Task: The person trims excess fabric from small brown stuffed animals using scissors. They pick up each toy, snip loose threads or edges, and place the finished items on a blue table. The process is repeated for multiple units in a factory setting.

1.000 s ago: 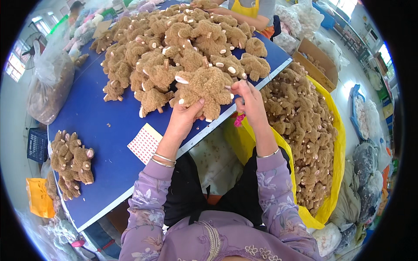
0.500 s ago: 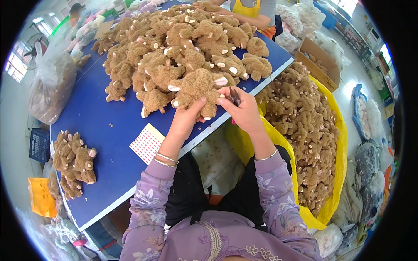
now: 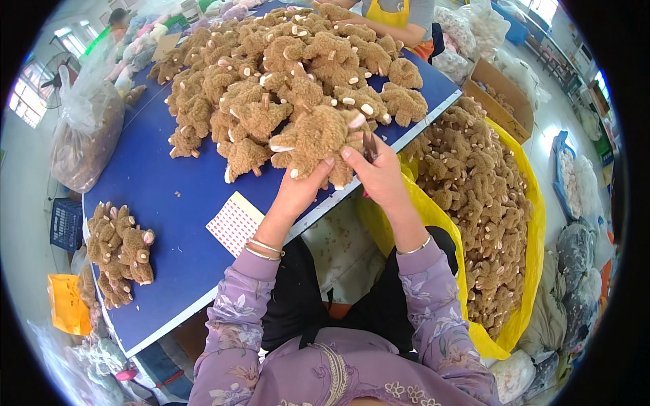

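The left hand grips a brown plush toy from below, fingers curled into its fur, thumb up against the underside. The toy sits at the near edge of the blue table, just in front of the big toy heap. The right hand closes on the toy's right side and pinches a thin dark tool; what kind of tool it is cannot be told, and the fingertips are buried in fur.

A square sticker sheet, white with rows of small red marks, lies flat on the table left of the left wrist. A small toy pile lies further left, near the table's far left edge. Right of the table, a yellow bag stands open, full of the same toys. Behind the bag, an open cardboard box is partly cut off by the bending rim. A clear plastic sack left of the table holds something brownish, hard to make out. A person in a yellow apron beyond the heap is cropped at the top edge.
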Demonstrator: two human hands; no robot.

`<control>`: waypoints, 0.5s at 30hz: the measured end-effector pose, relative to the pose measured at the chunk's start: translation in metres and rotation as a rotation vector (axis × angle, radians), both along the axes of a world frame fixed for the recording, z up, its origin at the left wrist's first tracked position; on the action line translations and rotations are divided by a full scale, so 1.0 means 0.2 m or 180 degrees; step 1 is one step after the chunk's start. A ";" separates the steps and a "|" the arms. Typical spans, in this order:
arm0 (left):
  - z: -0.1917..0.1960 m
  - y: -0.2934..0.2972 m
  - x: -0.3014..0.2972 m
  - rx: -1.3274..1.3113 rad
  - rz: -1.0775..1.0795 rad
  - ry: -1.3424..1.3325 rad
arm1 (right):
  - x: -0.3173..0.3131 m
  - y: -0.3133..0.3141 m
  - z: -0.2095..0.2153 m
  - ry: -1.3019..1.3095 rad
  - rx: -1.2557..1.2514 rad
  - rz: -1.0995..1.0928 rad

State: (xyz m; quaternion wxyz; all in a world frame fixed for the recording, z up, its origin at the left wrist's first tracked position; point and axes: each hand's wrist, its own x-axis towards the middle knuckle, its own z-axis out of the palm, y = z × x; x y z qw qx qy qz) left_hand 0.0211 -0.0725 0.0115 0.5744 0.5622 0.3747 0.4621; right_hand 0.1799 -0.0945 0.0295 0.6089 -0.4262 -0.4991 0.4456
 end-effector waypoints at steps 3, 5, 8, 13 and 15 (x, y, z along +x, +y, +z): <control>0.00 0.02 0.02 -0.0263 0.0129 -0.0982 | -0.02 0.01 -0.03 -0.0121 -0.0084 0.0057; 0.00 0.04 -0.02 -0.0446 0.0034 -0.1221 | 0.00 0.01 -0.03 -0.0396 -0.0245 0.0121; 0.01 0.04 -0.02 -0.0584 0.0068 -0.1714 | 0.02 0.01 -0.01 -0.0686 -0.0615 0.0296; 0.01 0.04 -0.02 -0.0482 0.0049 -0.1406 | 0.03 0.03 0.02 -0.0305 -0.0109 -0.0606; 0.00 0.03 0.00 -0.0504 -0.0087 -0.1001 | 0.05 0.04 0.00 -0.0186 0.0279 -0.0517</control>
